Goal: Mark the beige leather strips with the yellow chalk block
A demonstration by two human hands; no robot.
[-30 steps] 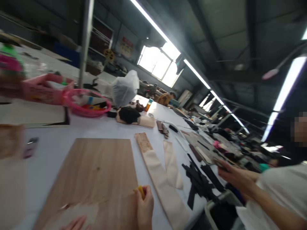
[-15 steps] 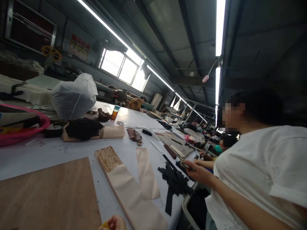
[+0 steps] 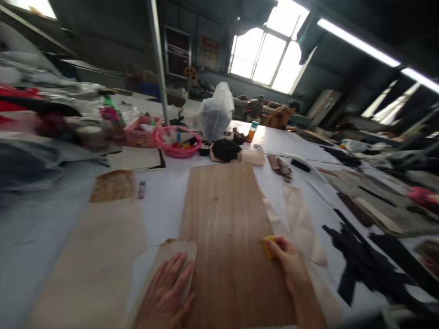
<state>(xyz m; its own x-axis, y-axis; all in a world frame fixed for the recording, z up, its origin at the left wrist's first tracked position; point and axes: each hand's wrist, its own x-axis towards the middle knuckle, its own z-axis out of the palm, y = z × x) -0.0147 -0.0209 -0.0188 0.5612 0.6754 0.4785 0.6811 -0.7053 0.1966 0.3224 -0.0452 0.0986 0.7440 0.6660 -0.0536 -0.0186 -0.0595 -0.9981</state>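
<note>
My left hand (image 3: 166, 292) lies flat, fingers spread, on a beige strip of material (image 3: 187, 249) at the left edge of a brown wooden board (image 3: 226, 205). Over the board's right side, my right hand (image 3: 291, 262) pinches a small flat yellow piece (image 3: 269, 250); blur hides exactly what it is. Further left is a stack of wide beige strips (image 3: 92, 242), with a brown-streaked patch (image 3: 112, 185) at its far end. Another beige strip (image 3: 302, 219) rests to the right of the board, partly behind my right forearm.
A pink round basket (image 3: 161, 148) and a stuffed white plastic bag (image 3: 215, 114) stand beyond the board. Black strips (image 3: 360, 256) lie heaped at the right. A metal pole (image 3: 158, 64) rises at the back left. An amber bottle (image 3: 252, 132) stands on the far table.
The view has swung left, and the co-worker in white has mostly left the picture. My left hand has come into sight on a beige strip; my right hand with the yellow piece shows more fully.
</note>
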